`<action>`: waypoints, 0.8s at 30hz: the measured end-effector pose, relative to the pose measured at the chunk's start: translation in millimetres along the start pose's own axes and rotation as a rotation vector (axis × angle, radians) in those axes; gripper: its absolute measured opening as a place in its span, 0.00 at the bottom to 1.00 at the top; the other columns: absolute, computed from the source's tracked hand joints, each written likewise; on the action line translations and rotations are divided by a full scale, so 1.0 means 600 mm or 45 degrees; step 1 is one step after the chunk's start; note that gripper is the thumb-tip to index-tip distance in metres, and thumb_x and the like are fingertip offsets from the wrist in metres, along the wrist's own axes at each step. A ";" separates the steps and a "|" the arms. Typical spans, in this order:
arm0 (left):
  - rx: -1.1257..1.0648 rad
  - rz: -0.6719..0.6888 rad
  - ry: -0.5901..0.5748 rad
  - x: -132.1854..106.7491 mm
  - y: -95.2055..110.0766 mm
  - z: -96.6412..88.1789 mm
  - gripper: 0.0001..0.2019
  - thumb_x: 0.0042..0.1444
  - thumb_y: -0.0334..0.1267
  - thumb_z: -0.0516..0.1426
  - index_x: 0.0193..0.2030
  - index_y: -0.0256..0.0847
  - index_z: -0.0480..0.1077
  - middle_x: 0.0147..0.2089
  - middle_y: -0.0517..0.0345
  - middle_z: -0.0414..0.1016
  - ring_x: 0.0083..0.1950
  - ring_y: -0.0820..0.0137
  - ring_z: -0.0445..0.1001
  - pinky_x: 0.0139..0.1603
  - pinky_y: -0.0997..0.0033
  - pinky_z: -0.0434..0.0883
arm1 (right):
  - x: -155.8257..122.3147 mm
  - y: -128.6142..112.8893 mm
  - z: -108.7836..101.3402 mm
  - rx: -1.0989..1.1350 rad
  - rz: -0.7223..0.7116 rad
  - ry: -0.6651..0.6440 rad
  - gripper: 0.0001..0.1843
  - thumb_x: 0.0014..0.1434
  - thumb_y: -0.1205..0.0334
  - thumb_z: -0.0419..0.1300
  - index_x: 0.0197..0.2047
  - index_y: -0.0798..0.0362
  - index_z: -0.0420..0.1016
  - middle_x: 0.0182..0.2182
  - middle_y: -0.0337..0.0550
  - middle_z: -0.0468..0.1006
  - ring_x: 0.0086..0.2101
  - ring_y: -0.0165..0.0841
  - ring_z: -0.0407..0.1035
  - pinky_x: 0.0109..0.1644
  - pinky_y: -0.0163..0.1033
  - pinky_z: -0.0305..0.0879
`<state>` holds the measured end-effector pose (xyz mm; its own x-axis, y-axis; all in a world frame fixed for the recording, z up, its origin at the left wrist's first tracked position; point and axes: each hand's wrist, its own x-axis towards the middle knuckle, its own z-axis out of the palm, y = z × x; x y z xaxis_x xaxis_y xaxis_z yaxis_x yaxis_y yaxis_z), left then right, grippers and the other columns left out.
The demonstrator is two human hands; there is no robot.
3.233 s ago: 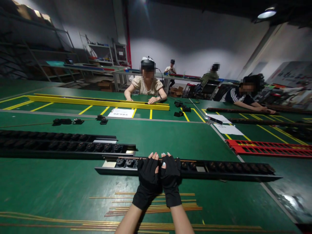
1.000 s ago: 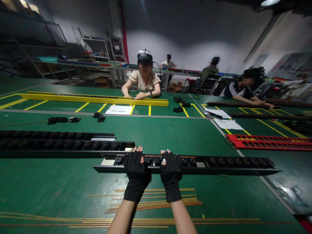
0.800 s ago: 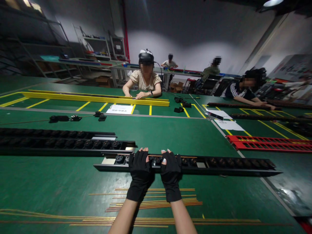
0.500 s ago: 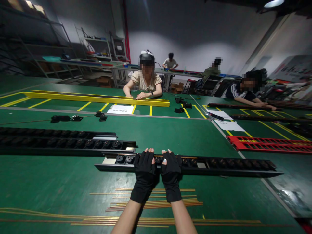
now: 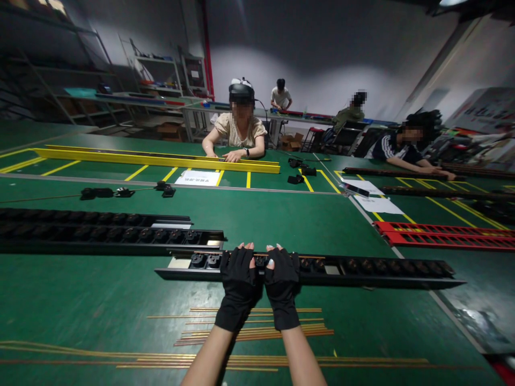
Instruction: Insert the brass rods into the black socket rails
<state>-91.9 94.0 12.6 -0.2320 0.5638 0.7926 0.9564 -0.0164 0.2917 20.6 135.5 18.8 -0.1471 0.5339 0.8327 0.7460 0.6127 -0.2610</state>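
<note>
Black-gloved, apparently pressing long rail (image 5: 322, 278) with left hand (image 5: 238, 273) and right hand (image 5: 281, 273), curving fingers (image 5: 249, 246) over twelve-o'clock edge; cannot tell whether gripping; likely calls for even pressure.

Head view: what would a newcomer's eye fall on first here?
Probably the left hand and right hand, side by side at centre in black fingerless gloves, on a black channel lined with socket-like modules. Next, likely the long yellow channel across the green table, before a seated co-worker, and the red slotted rails at the picture's right.
</note>
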 end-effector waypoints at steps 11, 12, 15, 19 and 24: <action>-0.088 -0.092 -0.004 0.004 0.006 -0.004 0.19 0.64 0.31 0.46 0.56 0.39 0.72 0.53 0.48 0.79 0.60 0.60 0.73 0.66 0.51 0.58 | -0.001 0.002 -0.002 0.007 -0.029 0.006 0.18 0.66 0.67 0.48 0.50 0.53 0.77 0.45 0.46 0.83 0.52 0.38 0.74 0.65 0.50 0.55; -0.091 -0.097 -0.005 0.004 0.006 -0.004 0.19 0.64 0.31 0.46 0.55 0.39 0.72 0.53 0.48 0.79 0.60 0.60 0.73 0.66 0.51 0.58 | -0.001 0.001 -0.001 0.011 -0.030 0.018 0.17 0.66 0.67 0.48 0.50 0.53 0.77 0.45 0.46 0.83 0.52 0.38 0.74 0.65 0.50 0.55; -0.083 -0.101 0.008 0.004 0.006 -0.003 0.18 0.64 0.31 0.46 0.54 0.40 0.73 0.53 0.49 0.80 0.59 0.60 0.74 0.66 0.52 0.58 | 0.000 0.000 -0.001 0.015 -0.028 0.025 0.16 0.66 0.66 0.49 0.49 0.54 0.77 0.44 0.46 0.83 0.51 0.38 0.74 0.66 0.49 0.54; -0.069 -0.096 0.021 0.005 0.005 -0.003 0.18 0.64 0.31 0.47 0.54 0.40 0.73 0.52 0.51 0.80 0.58 0.61 0.74 0.66 0.53 0.58 | -0.001 -0.002 0.000 0.006 -0.015 0.008 0.17 0.66 0.66 0.49 0.49 0.54 0.77 0.44 0.46 0.83 0.52 0.38 0.74 0.66 0.49 0.54; -0.067 -0.082 0.026 0.007 0.004 -0.004 0.17 0.64 0.31 0.47 0.53 0.40 0.73 0.51 0.51 0.80 0.57 0.61 0.75 0.64 0.54 0.58 | -0.002 -0.003 0.002 -0.010 -0.015 0.032 0.16 0.65 0.67 0.50 0.48 0.53 0.77 0.43 0.46 0.83 0.51 0.38 0.74 0.67 0.48 0.53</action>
<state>-90.9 94.4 17.6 -0.2966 0.5483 0.7819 0.9288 -0.0248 0.3697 18.6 134.6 17.4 -0.1399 0.5115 0.8478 0.7494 0.6143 -0.2470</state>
